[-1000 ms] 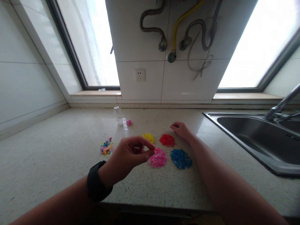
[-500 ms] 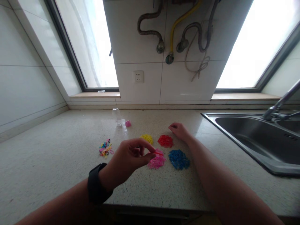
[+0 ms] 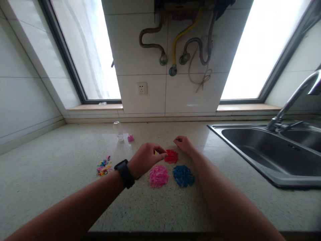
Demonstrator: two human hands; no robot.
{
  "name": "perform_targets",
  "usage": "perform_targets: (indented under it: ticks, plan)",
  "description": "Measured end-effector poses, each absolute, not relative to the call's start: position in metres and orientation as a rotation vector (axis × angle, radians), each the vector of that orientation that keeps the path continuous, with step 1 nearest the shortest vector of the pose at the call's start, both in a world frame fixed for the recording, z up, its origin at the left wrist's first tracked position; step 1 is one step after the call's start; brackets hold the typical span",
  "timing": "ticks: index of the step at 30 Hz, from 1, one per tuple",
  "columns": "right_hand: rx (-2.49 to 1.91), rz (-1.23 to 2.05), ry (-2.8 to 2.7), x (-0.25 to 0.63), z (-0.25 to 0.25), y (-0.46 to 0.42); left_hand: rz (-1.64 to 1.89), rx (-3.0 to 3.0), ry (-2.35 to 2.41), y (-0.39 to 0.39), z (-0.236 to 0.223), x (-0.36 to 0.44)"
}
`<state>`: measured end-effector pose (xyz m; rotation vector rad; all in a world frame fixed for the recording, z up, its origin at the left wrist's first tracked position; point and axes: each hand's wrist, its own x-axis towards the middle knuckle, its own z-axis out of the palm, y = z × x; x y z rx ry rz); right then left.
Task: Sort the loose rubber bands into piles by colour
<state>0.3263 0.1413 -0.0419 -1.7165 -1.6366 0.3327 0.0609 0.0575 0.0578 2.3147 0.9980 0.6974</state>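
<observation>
My left hand (image 3: pixel 145 159), with a black watch (image 3: pixel 124 173) on its wrist, is at the left edge of a pile of red rubber bands (image 3: pixel 172 156). Its thumb and forefinger are pinched on a red rubber band, which blends into the pile behind. Most of the yellow pile (image 3: pixel 156 153) is hidden by this hand. Closer to me lie a pink pile (image 3: pixel 158 176) and a blue pile (image 3: pixel 183 175) of small bands. Just beyond the red pile, my right hand (image 3: pixel 184 144) rests on the counter, fingers curled closed; whatever they hold, if anything, is hidden.
A small heap of mixed-colour bands (image 3: pixel 104 166) lies on the left of the speckled counter (image 3: pixel 62 187). Farther back stand a clear plastic bottle (image 3: pixel 118 131) and a pink cap (image 3: pixel 130 138). A steel sink (image 3: pixel 265 155) with a tap (image 3: pixel 291 103) is on the right.
My left hand has moved from over the pink pile to the red pile, taking the red band along and uncovering the pink one. My right hand stays by the red pile. The view has shifted right.
</observation>
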Motion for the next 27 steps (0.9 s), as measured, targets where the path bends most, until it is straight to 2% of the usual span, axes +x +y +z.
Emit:
perform_targets:
  ticks: [7,15,23,27]
  plan:
    - [-1.724,0.317,-1.613,0.326,-0.038,0.14,0.598,2.436,1.117,0.1,0.026,0.098]
    - [-1.727,0.321,-1.606,0.325,-0.036,0.139,0.559,2.539,1.125,0.098,0.011,0.101]
    - [-1.74,0.331,-1.603,0.325,-0.036,0.138,0.628,2.526,0.986,0.042,0.035,0.078]
    - [-1.731,0.332,-1.613,0.325,-0.038,0.138,0.479,2.51,0.6,-0.009,0.03,0.059]
